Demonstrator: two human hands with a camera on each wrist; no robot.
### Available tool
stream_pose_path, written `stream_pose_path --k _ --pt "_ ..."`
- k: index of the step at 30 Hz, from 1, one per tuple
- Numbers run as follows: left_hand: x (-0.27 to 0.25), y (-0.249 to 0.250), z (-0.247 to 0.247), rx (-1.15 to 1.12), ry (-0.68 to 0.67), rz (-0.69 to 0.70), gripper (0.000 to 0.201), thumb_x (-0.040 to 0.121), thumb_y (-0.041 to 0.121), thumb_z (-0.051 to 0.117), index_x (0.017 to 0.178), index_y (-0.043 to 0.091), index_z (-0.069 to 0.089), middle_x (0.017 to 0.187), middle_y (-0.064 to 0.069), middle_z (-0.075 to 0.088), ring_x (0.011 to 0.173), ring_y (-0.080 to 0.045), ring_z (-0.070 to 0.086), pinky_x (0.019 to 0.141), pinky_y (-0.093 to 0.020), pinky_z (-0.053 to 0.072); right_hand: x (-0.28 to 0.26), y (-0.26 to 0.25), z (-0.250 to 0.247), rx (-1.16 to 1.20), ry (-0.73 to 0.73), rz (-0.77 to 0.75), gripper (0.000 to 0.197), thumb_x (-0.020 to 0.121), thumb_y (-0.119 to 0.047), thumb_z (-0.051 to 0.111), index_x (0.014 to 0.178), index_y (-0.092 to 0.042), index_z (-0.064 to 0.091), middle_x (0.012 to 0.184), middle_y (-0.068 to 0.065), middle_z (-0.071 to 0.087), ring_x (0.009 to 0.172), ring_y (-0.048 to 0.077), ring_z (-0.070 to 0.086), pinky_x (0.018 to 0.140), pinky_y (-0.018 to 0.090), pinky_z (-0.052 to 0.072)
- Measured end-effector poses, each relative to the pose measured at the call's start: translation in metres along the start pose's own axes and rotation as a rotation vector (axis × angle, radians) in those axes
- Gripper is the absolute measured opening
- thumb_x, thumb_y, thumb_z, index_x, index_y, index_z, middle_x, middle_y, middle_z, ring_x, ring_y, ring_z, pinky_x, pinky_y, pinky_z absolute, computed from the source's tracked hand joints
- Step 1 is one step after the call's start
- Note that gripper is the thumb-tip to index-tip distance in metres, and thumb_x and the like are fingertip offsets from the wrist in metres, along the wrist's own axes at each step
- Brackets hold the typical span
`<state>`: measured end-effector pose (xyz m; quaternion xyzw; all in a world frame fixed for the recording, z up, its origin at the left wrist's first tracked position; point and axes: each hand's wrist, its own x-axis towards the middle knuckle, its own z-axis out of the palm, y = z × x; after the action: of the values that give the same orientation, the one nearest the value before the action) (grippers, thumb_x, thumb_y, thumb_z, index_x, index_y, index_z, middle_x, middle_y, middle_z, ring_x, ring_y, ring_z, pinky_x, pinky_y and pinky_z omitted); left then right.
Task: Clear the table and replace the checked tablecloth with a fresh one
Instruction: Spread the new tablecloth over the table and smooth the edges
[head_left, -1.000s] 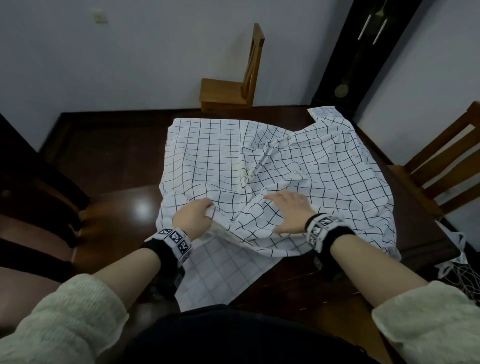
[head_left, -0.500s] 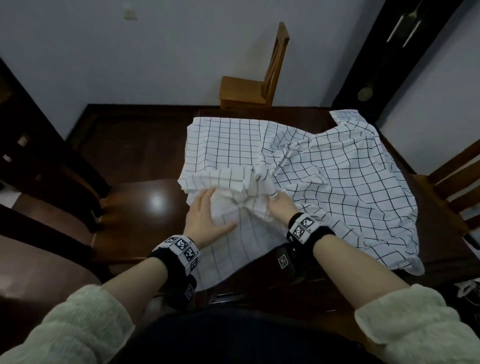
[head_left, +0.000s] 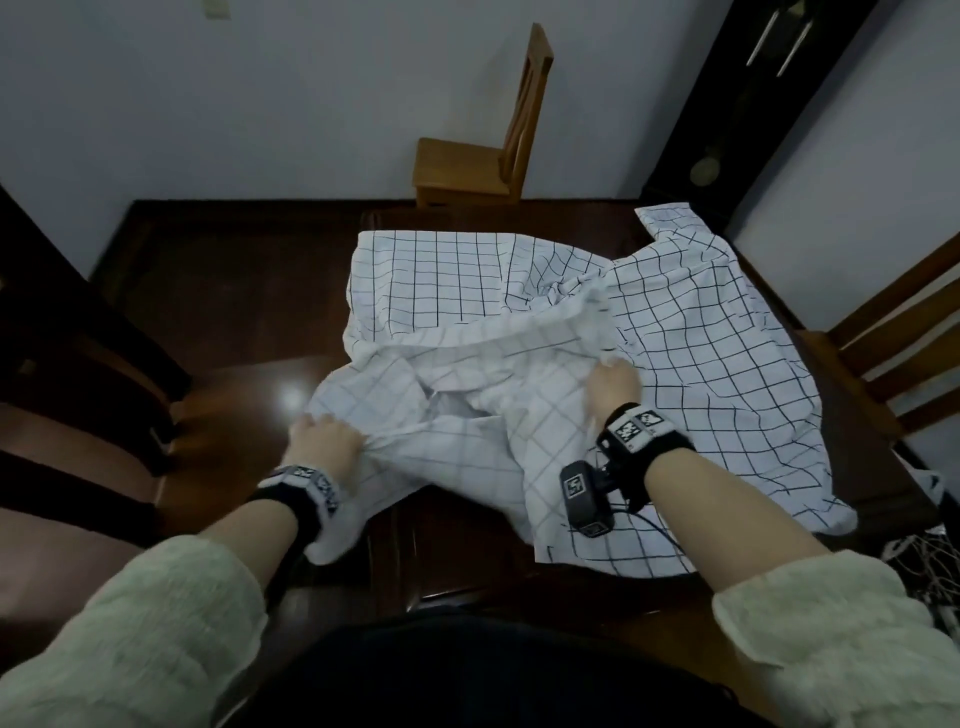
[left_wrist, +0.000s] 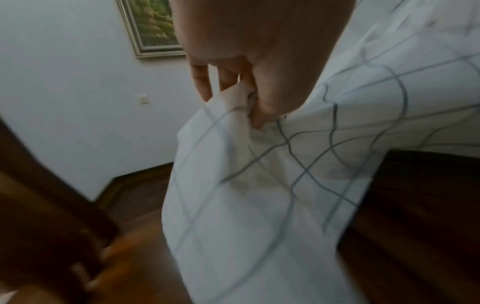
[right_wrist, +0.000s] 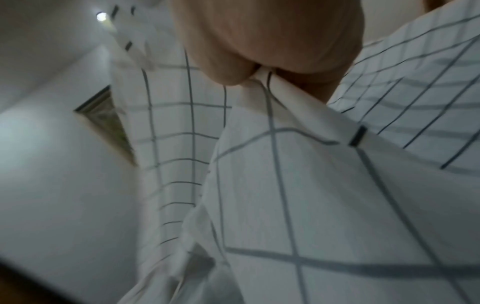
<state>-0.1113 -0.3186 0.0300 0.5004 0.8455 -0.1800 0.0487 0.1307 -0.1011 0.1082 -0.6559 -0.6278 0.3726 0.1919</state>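
A white checked tablecloth (head_left: 685, 332) lies rumpled and half folded over on the dark wooden table (head_left: 244, 395). My left hand (head_left: 326, 439) grips a bunched fold of it at the near left, lifted off the table; in the left wrist view the cloth (left_wrist: 259, 185) hangs from the curled fingers (left_wrist: 255, 115). My right hand (head_left: 613, 382) pinches another fold near the cloth's middle. In the right wrist view the cloth (right_wrist: 285, 185) is caught between thumb and fingers. The cloth's far and right parts still lie flat.
A light wooden chair (head_left: 488, 156) stands against the far wall. Another wooden chair (head_left: 893, 353) is at the right and dark chairs (head_left: 78, 389) at the left. A tall dark clock case (head_left: 753, 104) stands at the back right. A framed picture (left_wrist: 153, 26) hangs on the wall.
Both hands have taken hold of folds and spread apart, the left toward me and left, the right to the right. The near part of the cloth has been pulled up and turned over.
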Motion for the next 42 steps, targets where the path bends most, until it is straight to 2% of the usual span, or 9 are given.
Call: stream_pose_path --k 3,7,11,17,21,26,31,35,42 --pt "0.005 -0.040 0.005 0.109 -0.158 -0.163 0.035 0.096 0.020 0.033 0.115 0.030 0.061 0.122 0.007 0.060 0.121 -0.018 0.047 0.105 -0.042 0.029 0.030 0.021 -0.039 -0.225 0.034 0.146 0.037 0.101 -0.005 0.030 0.128 0.011 0.049 0.139 0.025 0.046 0.129 0.035 0.044 0.104 0.036 0.036" --pt "0.012 -0.063 0.018 0.033 -0.277 -0.323 0.031 0.093 0.028 0.040 0.117 0.027 0.059 0.126 0.003 0.058 0.124 -0.021 0.047 0.108 -0.041 0.029 0.048 0.059 -0.060 -0.490 -0.034 0.248 0.038 0.100 -0.012 0.042 0.134 0.004 0.046 0.142 0.020 0.045 0.130 0.032 0.046 0.101 0.033 0.040" --pt "0.038 -0.059 0.030 -0.189 -0.307 -0.383 0.045 0.085 0.052 0.041 0.117 0.028 0.060 0.128 -0.001 0.056 0.119 -0.027 0.051 0.098 -0.048 0.041 0.051 0.067 -0.048 -0.427 0.044 0.397 0.080 0.088 -0.013 0.060 0.148 -0.001 0.008 0.150 0.023 0.023 0.133 0.040 0.034 0.108 0.048 0.033" --pt "0.051 0.011 -0.009 -0.385 -0.071 -0.070 0.037 0.091 0.043 0.042 0.122 0.027 0.053 0.133 0.001 0.052 0.117 -0.023 0.051 0.098 -0.040 0.040 0.066 0.027 -0.012 -0.572 -0.021 -0.185 0.083 0.077 -0.031 0.073 0.144 -0.020 0.026 0.147 0.012 0.030 0.131 0.032 0.035 0.104 0.047 0.038" --pt "0.063 0.043 0.002 -0.519 -0.160 -0.016 0.073 0.080 0.071 0.044 0.139 0.028 0.038 0.147 0.001 0.039 0.127 -0.024 0.046 0.102 -0.044 0.040 0.063 0.009 0.042 -0.538 -0.384 -0.417 0.093 0.075 -0.054 0.070 0.149 -0.023 0.022 0.152 0.006 0.027 0.137 0.027 0.031 0.111 0.043 0.031" --pt "0.068 0.072 0.012 -0.451 -0.357 -0.059 0.105 0.067 0.078 0.047 0.150 0.028 0.007 0.158 0.000 0.013 0.140 -0.027 0.028 0.110 -0.054 0.024 0.058 0.001 0.088 -0.759 -0.537 -0.454 0.116 0.067 -0.068 0.070 0.150 -0.027 0.000 0.150 0.003 0.035 0.138 0.026 0.033 0.114 0.058 0.013" --pt "0.071 0.080 0.011 -0.362 -0.272 -0.052 0.052 0.086 0.051 0.053 0.125 0.021 0.036 0.127 -0.006 0.052 0.112 -0.029 0.056 0.087 -0.039 0.044 0.064 0.000 0.104 -0.816 -0.593 -0.271 0.078 0.082 -0.054 0.063 0.142 -0.015 0.031 0.131 0.006 0.056 0.122 0.029 0.051 0.108 0.051 0.031" --pt "0.078 0.076 0.004 -0.311 -0.281 0.027 0.027 0.094 0.036 0.043 0.112 0.020 0.055 0.113 -0.005 0.062 0.102 -0.027 0.061 0.083 -0.037 0.048 0.077 -0.003 0.094 -0.830 -0.605 -0.310 0.018 0.090 -0.029 0.052 0.097 -0.013 0.056 0.099 0.007 0.064 0.092 0.027 0.062 0.080 0.033 0.049" --pt "0.146 0.040 -0.059 -0.136 -0.230 -0.115 0.027 0.096 0.026 0.042 0.113 0.020 0.061 0.119 -0.002 0.063 0.113 -0.022 0.058 0.100 -0.038 0.037 0.131 -0.036 0.021 -0.639 -0.061 -0.212 0.026 0.092 -0.031 0.047 0.114 -0.020 0.056 0.103 0.007 0.065 0.092 0.028 0.062 0.075 0.032 0.044"
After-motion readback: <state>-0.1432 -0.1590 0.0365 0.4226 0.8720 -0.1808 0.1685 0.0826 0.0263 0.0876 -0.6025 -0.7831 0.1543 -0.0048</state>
